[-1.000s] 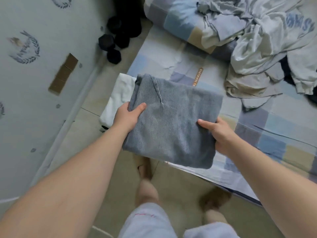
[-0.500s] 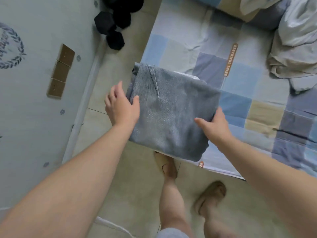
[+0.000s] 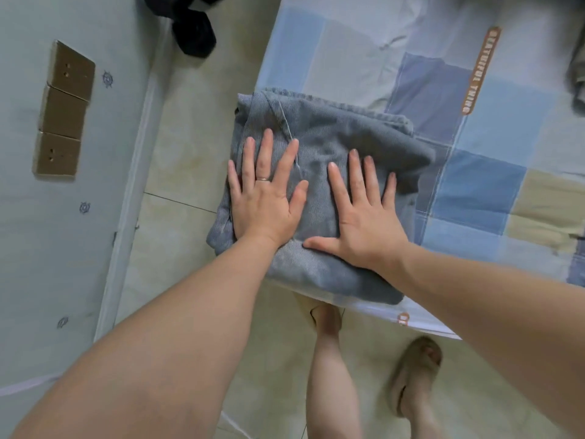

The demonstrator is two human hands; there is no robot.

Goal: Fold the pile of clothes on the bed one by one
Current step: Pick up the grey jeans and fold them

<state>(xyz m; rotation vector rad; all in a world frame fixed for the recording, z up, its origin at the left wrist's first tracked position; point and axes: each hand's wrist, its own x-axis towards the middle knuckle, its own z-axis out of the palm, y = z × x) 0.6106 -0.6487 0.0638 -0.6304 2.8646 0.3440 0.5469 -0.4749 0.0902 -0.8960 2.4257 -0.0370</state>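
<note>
Three brown sockets (image 3: 63,109) line the wall on the left, and some dark objects (image 3: 193,30) lie on the floor (image 3: 183,160) at the far end. Next comes the folded grey garment (image 3: 332,131), lying on the near left corner of the bed (image 3: 474,191). Its left edge seems to jut past the bed's side, over the floor. The left hand (image 3: 266,204) presses flat on its left half, fingers (image 3: 266,153) straight and spread apart. The right hand (image 3: 364,220) presses just beside it, fingers (image 3: 356,175) likewise straight and apart, gripping nothing. The step looks like flattening the finished fold. To do it well, push down evenly and sweep outward toward the edges so bumps smooth away. Keep the corners square and the bundle fully on the bed. At the far right edge a scrap of unfolded cloth (image 3: 578,74) shows.
</note>
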